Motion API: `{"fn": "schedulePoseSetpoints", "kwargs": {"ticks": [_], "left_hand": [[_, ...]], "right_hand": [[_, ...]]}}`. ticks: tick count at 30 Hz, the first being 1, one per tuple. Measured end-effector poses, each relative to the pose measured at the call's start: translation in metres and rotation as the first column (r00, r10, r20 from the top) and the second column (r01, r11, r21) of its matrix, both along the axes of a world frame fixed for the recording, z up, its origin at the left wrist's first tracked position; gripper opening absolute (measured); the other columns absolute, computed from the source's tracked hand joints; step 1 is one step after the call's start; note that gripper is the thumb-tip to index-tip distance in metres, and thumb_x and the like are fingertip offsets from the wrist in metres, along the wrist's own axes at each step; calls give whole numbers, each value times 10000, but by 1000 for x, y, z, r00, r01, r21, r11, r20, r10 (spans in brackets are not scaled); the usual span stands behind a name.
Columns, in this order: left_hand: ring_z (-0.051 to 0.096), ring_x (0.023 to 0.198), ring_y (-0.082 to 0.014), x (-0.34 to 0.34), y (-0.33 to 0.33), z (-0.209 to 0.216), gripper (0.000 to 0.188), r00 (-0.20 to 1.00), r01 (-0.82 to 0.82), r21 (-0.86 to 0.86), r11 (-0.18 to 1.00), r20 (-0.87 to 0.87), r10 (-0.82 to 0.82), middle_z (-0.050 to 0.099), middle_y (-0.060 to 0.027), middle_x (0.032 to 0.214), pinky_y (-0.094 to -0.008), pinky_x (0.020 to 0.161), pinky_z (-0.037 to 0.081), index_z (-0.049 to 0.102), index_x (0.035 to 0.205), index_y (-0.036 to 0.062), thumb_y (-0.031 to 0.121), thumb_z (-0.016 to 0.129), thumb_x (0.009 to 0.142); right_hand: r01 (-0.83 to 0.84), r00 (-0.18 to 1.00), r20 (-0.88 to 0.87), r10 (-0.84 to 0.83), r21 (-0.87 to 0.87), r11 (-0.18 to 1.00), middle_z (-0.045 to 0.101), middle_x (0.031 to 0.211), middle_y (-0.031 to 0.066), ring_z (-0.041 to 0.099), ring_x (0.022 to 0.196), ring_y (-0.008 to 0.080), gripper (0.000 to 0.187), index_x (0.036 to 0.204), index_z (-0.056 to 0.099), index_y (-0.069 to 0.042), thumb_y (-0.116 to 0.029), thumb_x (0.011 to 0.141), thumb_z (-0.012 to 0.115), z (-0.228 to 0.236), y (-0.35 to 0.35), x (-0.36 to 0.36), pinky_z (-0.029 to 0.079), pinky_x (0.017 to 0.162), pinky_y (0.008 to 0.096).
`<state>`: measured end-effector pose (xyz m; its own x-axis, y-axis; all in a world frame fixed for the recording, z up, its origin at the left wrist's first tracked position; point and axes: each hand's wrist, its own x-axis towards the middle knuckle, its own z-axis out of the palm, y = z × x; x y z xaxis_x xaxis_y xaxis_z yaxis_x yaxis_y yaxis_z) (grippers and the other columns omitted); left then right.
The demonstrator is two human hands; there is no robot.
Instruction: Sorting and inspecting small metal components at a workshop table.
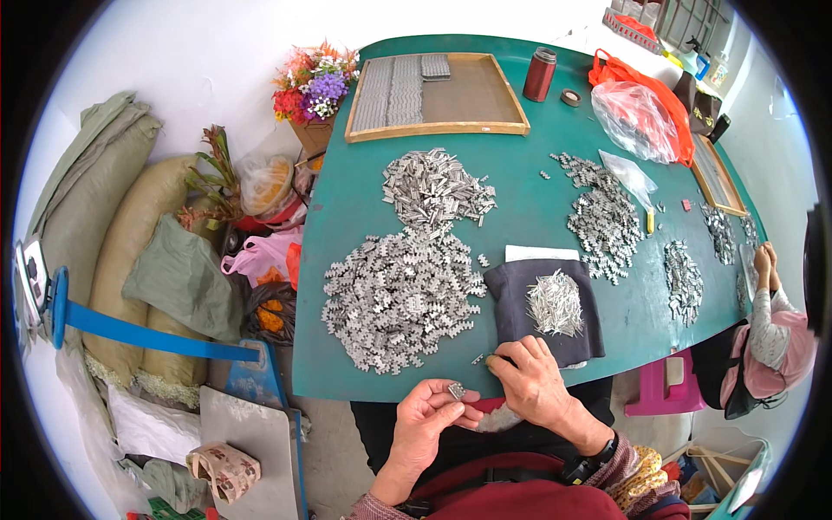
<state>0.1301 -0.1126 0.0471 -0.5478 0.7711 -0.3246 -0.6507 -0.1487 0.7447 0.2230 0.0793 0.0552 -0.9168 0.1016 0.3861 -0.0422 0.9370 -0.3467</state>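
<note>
Near the table edge, left hand (425, 425) fingers pinch a small metal piece (455, 390)

Wooden tray (503, 128), maroon flask (539, 74), artificial flowers (314, 84), stuffed sacks (130, 234), pink stool (669, 381).

shiny metal parts (400, 290), matt cloth (542, 312)

Small assembly workshop, metal-part heaps (400, 299), sacks (130, 251)
</note>
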Motion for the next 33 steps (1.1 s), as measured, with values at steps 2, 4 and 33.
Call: {"fn": "schedulePoseSetpoints", "kwargs": {"ticks": [2,4,33], "left_hand": [[721,860,-293,0,1,0,192,1000,-8,-6,1000,5,8,668,-272,1065,-370,747,623,519,1127,-65,-23,563,944],[722,853,-292,0,1,0,166,1000,-14,-17,1000,18,15,671,-267,1052,-371,734,622,529,1110,-67,-1,556,960],[718,738,-267,-5,-2,-5,95,995,-97,-79,992,-42,94,690,-209,918,-358,649,616,581,1024,-52,21,568,964]], "right_hand": [[10,1000,-5,-10,-2,1000,564,994,72,520,866,258,305,976,664,-40,-14,674,640,0,0,1,419,760,384],[20,1000,-5,-20,-13,1000,565,992,70,524,866,258,307,977,667,-43,-3,674,636,0,0,1,426,761,381],[-24,999,39,20,110,994,507,895,76,513,863,256,229,923,606,-53,-46,695,627,-8,-3,-60,387,722,384]]}}
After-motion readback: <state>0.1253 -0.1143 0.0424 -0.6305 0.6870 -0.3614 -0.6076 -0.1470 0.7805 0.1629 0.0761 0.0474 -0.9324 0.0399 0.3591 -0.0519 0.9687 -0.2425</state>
